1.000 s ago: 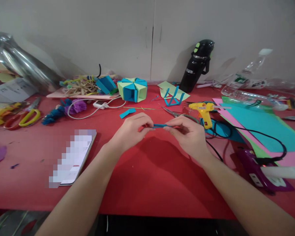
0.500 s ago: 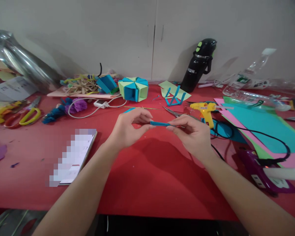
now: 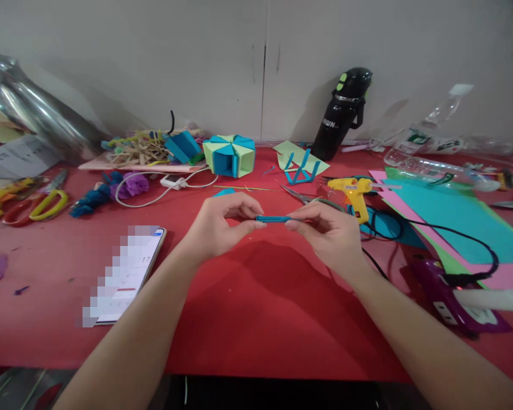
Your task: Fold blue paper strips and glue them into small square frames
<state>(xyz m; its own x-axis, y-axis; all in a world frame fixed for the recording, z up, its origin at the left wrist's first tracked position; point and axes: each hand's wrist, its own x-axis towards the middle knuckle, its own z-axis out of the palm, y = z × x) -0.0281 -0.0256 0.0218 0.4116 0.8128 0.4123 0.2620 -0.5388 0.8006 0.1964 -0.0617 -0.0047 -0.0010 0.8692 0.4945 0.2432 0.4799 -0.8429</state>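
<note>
A narrow blue folded paper strip (image 3: 273, 219) lies level between my two hands, above the red tabletop (image 3: 256, 319). My left hand (image 3: 224, 225) pinches its left end between thumb and fingers. At the right end, the thumb and fingers of my right hand (image 3: 329, 230) are closed on it too. Several stacked layers show along the edge facing me. Behind my left hand a bit of blue paper (image 3: 225, 192) shows. Farther back stands a blue and pale green folded paper piece (image 3: 229, 155), and to its right is a blue paper-strip frame (image 3: 301, 171).
A phone (image 3: 130, 279) lies left of my forearm. Scissors (image 3: 38, 205) rest at far left. Right of my hands are a yellow glue gun (image 3: 354, 196), coloured sheets (image 3: 448, 222) and a purple power strip (image 3: 457, 307) with a black cable. A black bottle (image 3: 340, 117) stands against the wall.
Both hands and the paper strip appear slightly farther left and lower, while the whole view has shifted a little. The strip stays pinched at both ends.
</note>
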